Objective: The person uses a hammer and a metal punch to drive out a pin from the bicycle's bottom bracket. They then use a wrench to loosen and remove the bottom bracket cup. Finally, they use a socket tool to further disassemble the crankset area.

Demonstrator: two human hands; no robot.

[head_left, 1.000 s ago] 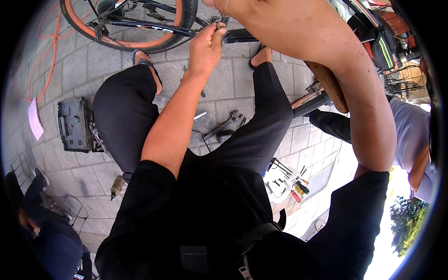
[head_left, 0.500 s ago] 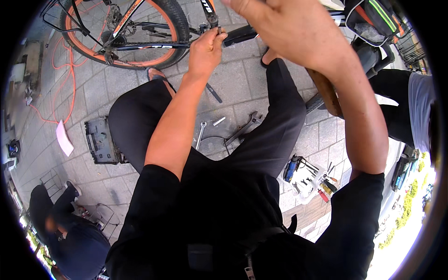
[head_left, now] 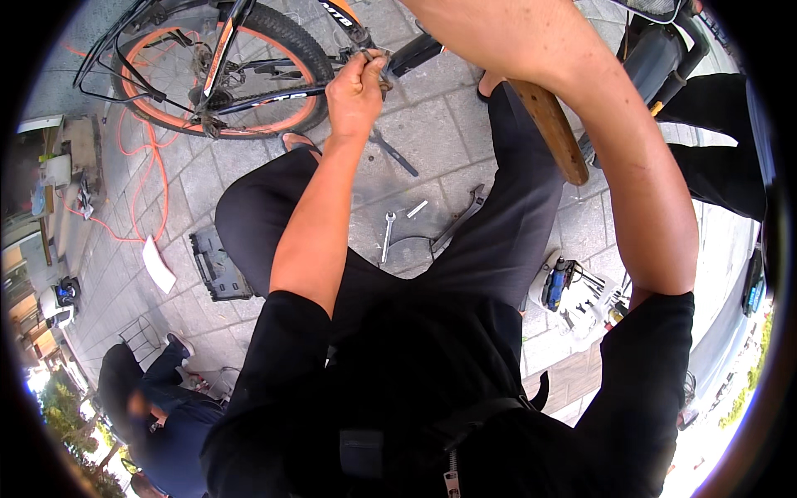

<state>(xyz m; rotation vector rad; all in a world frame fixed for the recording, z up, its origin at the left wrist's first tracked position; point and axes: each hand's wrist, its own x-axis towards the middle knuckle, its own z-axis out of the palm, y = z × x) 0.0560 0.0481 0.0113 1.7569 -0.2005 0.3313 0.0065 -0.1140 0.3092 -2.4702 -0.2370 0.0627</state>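
My left hand (head_left: 355, 98) is closed at the crank area of a black and orange bicycle (head_left: 295, 94), thumb and fingers pinching a short metal rod whose lower end I cannot make out. From there a black crank arm (head_left: 394, 154) slants down. My right hand (head_left: 452, 21) is raised high and cut off by the top edge, so its fingers are hidden. A worn wooden handle (head_left: 552, 133) runs out from beneath my right wrist, apparently held in that hand; whatever is at its far end is out of sight.
Between my legs lie a combination wrench (head_left: 388, 238), a short metal tube (head_left: 418, 209) and an adjustable wrench (head_left: 461, 217). A tool tray (head_left: 577, 311) stands at right, a black case (head_left: 217, 266) at left. An orange cord (head_left: 158, 187) crosses the paving. People are on both sides.
My right hand has risen toward the top edge, its fingers leaving the picture, and more of the wooden handle shows. The whole view has shifted slightly. My left hand keeps its place at the crank.
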